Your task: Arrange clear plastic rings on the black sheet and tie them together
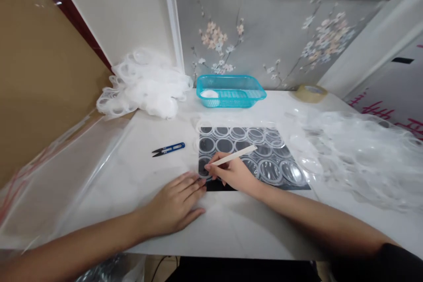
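A clear plastic sheet with rows of pale rings (262,135) lies over a black rectangle (220,186) on the white table. My right hand (236,172) is closed around a slim, off-white flat-handled tool (236,155), held like a pen over the sheet's left side. The tool's working tip is hidden by my fingers. At the sheet's lower left corner, my left hand (178,202) lies flat with fingers stretched out, fingertips touching the edge. Blue-handled thread snips (168,149) rest on the table to the left of the sheet.
Behind the sheet stands a turquoise plastic basket (231,102) with a white round piece inside. White ring-cut scraps (145,83) are heaped at the back left. More clear ringed sheets (363,158) spread over the right. A tape roll (309,93) sits near the wall.
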A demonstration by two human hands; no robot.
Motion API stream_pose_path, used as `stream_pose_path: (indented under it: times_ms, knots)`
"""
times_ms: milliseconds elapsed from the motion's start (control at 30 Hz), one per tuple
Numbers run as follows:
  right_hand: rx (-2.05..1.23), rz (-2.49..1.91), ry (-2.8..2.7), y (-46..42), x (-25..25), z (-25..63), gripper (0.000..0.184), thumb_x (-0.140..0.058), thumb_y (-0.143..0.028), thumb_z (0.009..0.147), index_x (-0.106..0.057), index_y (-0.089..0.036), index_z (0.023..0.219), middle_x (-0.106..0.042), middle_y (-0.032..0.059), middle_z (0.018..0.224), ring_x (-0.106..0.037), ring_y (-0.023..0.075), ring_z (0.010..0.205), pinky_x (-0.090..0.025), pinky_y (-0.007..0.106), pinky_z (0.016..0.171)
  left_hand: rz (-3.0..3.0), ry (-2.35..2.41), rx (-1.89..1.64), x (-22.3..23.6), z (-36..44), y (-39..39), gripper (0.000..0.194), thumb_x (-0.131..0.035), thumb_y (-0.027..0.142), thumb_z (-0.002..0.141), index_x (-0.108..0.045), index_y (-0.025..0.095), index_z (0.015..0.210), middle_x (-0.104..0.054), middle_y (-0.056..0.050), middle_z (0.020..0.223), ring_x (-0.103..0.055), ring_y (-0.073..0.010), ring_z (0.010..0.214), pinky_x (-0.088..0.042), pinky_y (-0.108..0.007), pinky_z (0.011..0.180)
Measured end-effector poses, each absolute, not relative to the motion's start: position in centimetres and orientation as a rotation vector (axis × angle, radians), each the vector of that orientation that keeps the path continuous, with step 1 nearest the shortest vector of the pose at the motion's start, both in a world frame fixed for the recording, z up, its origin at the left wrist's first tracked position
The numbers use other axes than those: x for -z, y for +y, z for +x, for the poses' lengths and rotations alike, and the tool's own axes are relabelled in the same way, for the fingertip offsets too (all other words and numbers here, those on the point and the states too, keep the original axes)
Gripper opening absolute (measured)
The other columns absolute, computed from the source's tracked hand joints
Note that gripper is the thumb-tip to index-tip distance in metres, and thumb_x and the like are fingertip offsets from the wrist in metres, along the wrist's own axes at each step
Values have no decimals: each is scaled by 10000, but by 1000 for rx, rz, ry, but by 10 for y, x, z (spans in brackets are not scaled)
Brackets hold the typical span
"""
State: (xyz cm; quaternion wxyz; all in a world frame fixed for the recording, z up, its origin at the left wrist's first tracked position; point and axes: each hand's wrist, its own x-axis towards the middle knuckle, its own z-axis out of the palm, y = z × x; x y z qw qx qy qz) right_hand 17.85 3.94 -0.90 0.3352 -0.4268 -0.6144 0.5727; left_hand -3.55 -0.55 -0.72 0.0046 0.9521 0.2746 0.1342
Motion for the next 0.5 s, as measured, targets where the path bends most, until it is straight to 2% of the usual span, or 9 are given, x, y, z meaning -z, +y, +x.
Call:
stream_pose_path:
  times_ms: [167,300,500]
  knots:
    - [-1540,-1167,-1549,35,16,179,198,-642,-364,782,-584,-181,733,-591,6,594,-573,136,532,-468,225,429,2669,1224,-684,7,-40,14,280,-494,318,904,-597,183,1127,-625,-100,1106,-573,-237,1030,-479,-407,881]
    - [-1517,-1178,-1593,33,14,181,181,-636,-337,785,-601,-166,738,-599,13,605,-577,130,537,-478,220,454,2746,1037,-663,7,-39,17,189,-498,249,911,-648,185,1006,-623,-81,1043,-563,-202,978,-470,-376,864]
    - [-1482,-1215,-1665,34,11,179,206,-626,-357,791,-600,-160,734,-593,11,596,-574,137,532,-467,227,442,2920,888,-609,7,-35,7,232,-520,221,903,-604,131,1099,-637,-74,1083,-540,-224,1028,-458,-385,897]
